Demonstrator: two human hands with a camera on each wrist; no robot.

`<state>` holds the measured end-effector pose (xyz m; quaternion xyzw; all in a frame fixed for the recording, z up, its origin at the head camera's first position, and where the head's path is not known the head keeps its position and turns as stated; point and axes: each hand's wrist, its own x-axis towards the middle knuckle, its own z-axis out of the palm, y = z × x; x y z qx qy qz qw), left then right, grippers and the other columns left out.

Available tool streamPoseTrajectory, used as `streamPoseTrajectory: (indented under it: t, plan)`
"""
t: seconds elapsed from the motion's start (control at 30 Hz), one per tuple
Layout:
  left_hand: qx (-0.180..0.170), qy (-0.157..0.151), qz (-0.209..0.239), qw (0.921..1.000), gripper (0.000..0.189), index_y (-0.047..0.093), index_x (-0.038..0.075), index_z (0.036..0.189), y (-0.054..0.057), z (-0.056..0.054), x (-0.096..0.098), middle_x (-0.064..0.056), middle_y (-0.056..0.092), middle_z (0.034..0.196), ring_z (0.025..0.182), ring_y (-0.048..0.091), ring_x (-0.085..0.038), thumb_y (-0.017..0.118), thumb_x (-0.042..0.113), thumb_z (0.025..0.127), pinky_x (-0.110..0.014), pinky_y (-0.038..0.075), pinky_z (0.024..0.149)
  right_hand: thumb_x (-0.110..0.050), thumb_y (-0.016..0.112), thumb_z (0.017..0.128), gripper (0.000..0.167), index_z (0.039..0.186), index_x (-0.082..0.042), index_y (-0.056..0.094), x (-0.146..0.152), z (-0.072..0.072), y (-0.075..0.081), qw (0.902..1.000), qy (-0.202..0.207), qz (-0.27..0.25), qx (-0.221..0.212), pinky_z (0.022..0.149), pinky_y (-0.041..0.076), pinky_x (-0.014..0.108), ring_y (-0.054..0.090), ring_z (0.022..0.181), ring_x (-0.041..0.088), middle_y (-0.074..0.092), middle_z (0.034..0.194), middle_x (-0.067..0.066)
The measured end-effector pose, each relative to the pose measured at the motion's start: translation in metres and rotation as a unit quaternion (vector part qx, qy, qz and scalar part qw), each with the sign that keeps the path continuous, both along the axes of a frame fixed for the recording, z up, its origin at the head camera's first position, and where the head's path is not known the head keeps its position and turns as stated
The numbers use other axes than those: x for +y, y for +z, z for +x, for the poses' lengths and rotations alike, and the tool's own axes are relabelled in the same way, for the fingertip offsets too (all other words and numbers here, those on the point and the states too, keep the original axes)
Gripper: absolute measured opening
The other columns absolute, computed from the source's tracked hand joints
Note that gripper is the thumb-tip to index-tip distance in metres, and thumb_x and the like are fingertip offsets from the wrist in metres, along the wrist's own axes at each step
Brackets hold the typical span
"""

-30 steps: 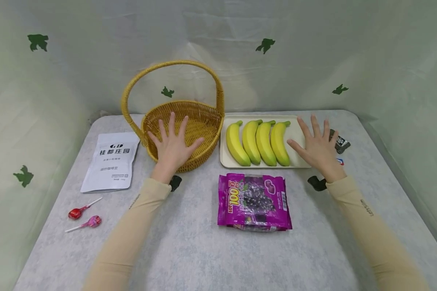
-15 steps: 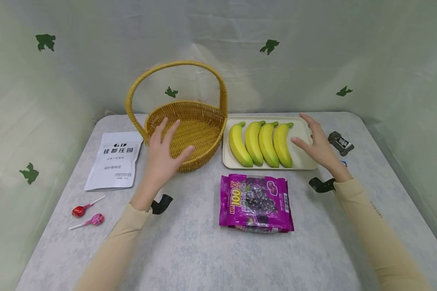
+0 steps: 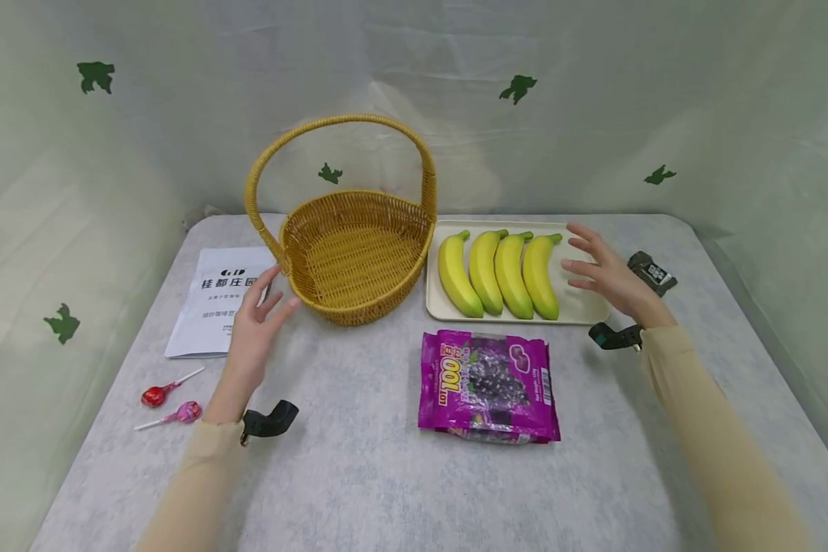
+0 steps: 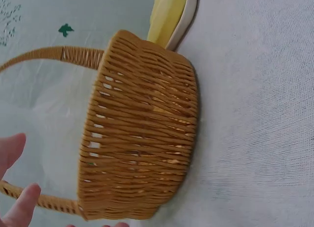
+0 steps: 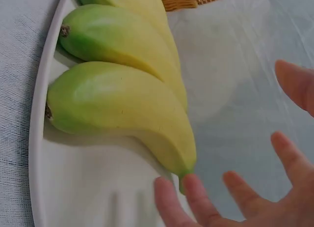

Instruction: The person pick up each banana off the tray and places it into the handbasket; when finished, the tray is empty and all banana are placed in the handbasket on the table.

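Observation:
My left hand (image 3: pixel 250 337), fingers loosely bent and holding nothing, hovers at the near left side of the wicker basket (image 3: pixel 350 310). It covers the right part of a white printed pouch (image 3: pixel 210 303). In the left wrist view its fingertips come close to the basket's handle (image 4: pixel 51 202); whether they touch is unclear. My right hand (image 3: pixel 614 280) is over the right end of a cream tray (image 3: pixel 583 307), fingers spread and grasping nothing. Several yellow bananas (image 3: pixel 540 276) lie side by side on that tray. In the right wrist view the fingertips are near the stem of the closest banana (image 5: pixel 127 99).
A purple candy bag (image 3: pixel 490 387) lies in front of the tray. Two lollipops, one red (image 3: pixel 154 395) and one pink (image 3: pixel 188 412), are at the table's left. A small black packet (image 3: pixel 652 273) lies right of the tray. A pale curtain (image 3: pixel 593 115) hangs behind.
My left hand has moved left and toward me, from over the basket to its left side, and its spread fingers have relaxed. My right hand has turned inward, its fingers less spread, staying by the tray.

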<state>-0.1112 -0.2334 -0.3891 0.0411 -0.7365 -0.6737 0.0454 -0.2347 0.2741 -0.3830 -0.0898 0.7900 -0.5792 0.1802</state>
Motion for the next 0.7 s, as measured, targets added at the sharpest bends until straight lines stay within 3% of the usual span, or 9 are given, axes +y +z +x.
streamPoseTrajectory:
  t: [0.13,0.3,0.4,0.53,0.63,0.7]
  plan:
    - [-0.062,-0.042,0.015,0.9971,0.069,0.020,0.025,0.154,-0.009,-0.008,-0.006,0.002,-0.003,0.160,0.142,0.015,-0.032,0.059,0.022,0.097,-0.051,0.021,0.114,-0.020,0.054,0.099,0.076,0.155,-0.026,0.003,0.003,-0.009,-0.009,0.9982,0.027,0.006,-0.054,0.105,0.031,0.063,0.021,0.137,0.042,-0.004,0.158,0.013]
    - [-0.095,-0.063,0.042,0.9925,0.073,0.014,0.024,0.155,-0.014,-0.015,-0.006,0.001,-0.008,0.159,0.141,0.019,-0.031,0.057,0.021,0.097,-0.046,0.025,0.114,-0.023,0.055,0.098,0.075,0.155,-0.026,0.006,0.000,-0.018,-0.015,0.9932,0.062,0.038,-0.092,0.105,0.031,0.062,0.015,0.139,0.042,-0.005,0.157,0.016]
    - [-0.100,-0.066,0.058,0.9911,0.074,0.011,0.021,0.155,-0.007,-0.015,-0.001,-0.003,-0.011,0.159,0.140,0.021,-0.033,0.056,0.018,0.098,-0.045,0.026,0.114,-0.023,0.055,0.098,0.074,0.155,-0.023,0.007,-0.004,-0.021,-0.016,0.9911,0.085,0.054,-0.087,0.105,0.032,0.062,0.018,0.138,0.043,-0.003,0.156,0.019]
    - [-0.092,-0.060,0.070,0.9914,0.073,0.012,0.021,0.155,-0.012,-0.020,0.001,-0.004,-0.011,0.159,0.138,0.026,-0.033,0.056,0.015,0.098,-0.041,0.031,0.112,-0.021,0.056,0.097,0.073,0.155,-0.019,0.011,-0.010,-0.024,-0.014,0.9898,0.103,0.068,-0.072,0.103,0.036,0.061,0.025,0.135,0.044,0.003,0.155,0.022]
    - [-0.078,-0.058,0.084,0.9917,0.072,0.012,0.021,0.155,-0.023,-0.025,-0.001,-0.004,-0.009,0.159,0.136,0.031,-0.034,0.055,0.013,0.098,-0.037,0.036,0.109,-0.023,0.057,0.096,0.072,0.154,-0.018,0.015,-0.016,-0.026,-0.014,0.9885,0.098,0.096,-0.063,0.101,0.039,0.060,0.029,0.132,0.044,0.007,0.153,0.024]
    - [-0.071,-0.059,0.094,0.9913,0.072,0.012,0.020,0.155,-0.024,-0.025,0.000,-0.005,-0.008,0.159,0.135,0.033,-0.035,0.055,0.012,0.098,-0.036,0.037,0.107,-0.023,0.058,0.095,0.071,0.154,-0.016,0.017,-0.021,-0.027,-0.014,0.9870,0.092,0.119,-0.057,0.100,0.040,0.060,0.029,0.130,0.045,0.010,0.152,0.027]
